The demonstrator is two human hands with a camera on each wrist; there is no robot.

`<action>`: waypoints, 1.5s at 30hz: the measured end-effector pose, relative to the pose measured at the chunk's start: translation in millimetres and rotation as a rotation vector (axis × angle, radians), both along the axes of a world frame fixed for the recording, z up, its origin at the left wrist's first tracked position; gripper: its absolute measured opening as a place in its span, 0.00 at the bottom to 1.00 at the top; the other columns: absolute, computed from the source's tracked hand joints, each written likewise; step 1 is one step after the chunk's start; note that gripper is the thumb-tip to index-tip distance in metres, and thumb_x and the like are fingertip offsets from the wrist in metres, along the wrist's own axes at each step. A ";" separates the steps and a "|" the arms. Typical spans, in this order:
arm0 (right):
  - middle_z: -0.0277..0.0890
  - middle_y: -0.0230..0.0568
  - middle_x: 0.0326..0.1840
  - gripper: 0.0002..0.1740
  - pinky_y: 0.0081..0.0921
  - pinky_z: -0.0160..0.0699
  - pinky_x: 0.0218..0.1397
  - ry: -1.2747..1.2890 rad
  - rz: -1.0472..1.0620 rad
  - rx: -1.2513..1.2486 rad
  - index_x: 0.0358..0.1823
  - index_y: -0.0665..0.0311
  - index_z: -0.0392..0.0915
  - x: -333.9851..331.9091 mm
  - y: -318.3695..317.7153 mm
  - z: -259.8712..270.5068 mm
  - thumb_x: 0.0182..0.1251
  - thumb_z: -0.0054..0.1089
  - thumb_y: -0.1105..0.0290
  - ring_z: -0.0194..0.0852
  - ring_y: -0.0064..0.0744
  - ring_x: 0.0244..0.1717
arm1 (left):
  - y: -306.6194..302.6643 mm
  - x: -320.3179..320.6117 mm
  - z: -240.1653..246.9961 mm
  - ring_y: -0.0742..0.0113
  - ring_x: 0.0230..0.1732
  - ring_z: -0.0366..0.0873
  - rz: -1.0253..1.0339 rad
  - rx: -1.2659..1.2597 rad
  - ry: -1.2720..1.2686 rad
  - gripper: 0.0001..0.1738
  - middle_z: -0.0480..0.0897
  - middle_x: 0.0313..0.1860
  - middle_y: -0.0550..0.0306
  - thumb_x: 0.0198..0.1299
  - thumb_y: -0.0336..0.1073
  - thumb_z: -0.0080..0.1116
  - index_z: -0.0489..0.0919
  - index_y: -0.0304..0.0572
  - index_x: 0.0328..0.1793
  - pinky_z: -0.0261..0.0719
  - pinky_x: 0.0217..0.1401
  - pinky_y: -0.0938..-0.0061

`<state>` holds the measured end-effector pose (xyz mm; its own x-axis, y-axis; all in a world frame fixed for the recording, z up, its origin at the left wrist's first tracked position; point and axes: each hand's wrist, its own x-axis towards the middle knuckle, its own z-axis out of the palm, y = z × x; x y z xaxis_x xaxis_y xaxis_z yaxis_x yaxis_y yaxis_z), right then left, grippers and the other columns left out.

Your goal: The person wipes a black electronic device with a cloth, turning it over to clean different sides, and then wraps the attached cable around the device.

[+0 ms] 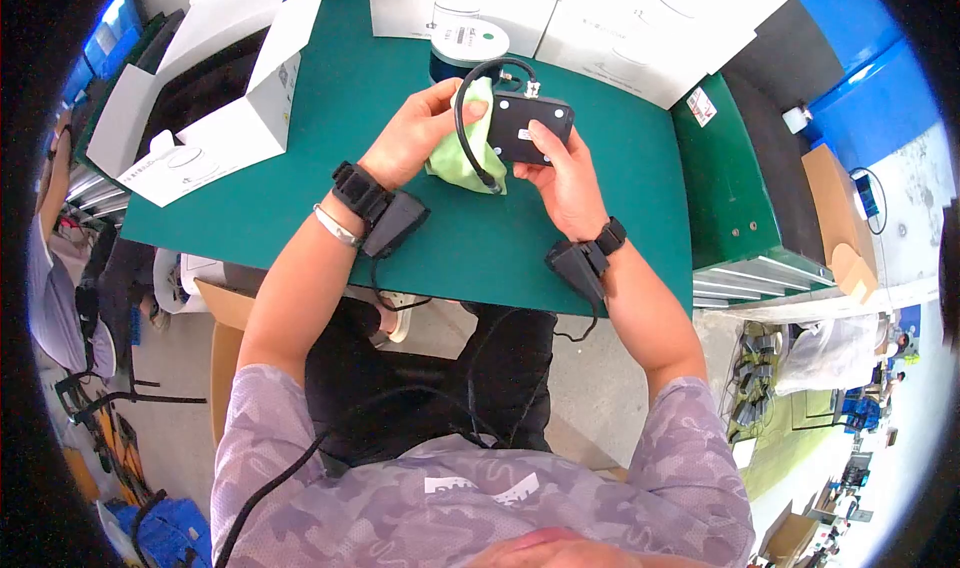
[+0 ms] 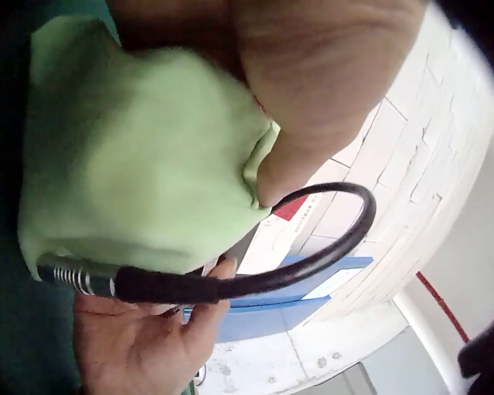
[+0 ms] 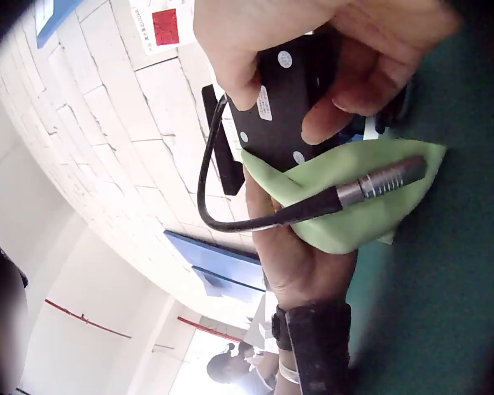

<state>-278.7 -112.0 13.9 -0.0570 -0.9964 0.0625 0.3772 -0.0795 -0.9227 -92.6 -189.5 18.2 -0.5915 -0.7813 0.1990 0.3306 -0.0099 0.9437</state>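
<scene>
A flat black box (image 1: 512, 128) with round white dots at its corners is held over the table by my right hand (image 1: 562, 173), thumb on its face and fingers beneath. My left hand (image 1: 418, 133) pinches a light green cloth (image 1: 460, 158) against the box's left side. From a metal connector (image 1: 532, 90) on the box, a black cable (image 1: 462, 118) loops over the cloth. Its loose end carries a silver plug (image 3: 387, 179), hanging in front of the cloth in the right wrist view. Just behind stands a round white-topped device (image 1: 470, 40).
The green table (image 1: 340, 98) lies under both hands. At left stands an opened white carton (image 1: 215, 118) with dark lining; more white cartons (image 1: 620, 38) line the back edge. A green cabinet (image 1: 725, 188) adjoins on the right. Wrist-camera cables (image 1: 580, 333) hang by the front edge.
</scene>
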 end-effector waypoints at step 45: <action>0.76 0.40 0.55 0.29 0.40 0.82 0.44 -0.328 0.287 0.188 0.61 0.58 0.69 0.5 -1.4 0.8 0.72 0.38 0.44 0.78 0.39 0.50 | -6.1 -0.7 -6.9 0.73 0.41 0.74 0.743 -0.880 -0.334 0.25 0.76 0.44 0.61 0.49 0.40 0.74 0.75 0.41 0.49 0.75 0.42 0.77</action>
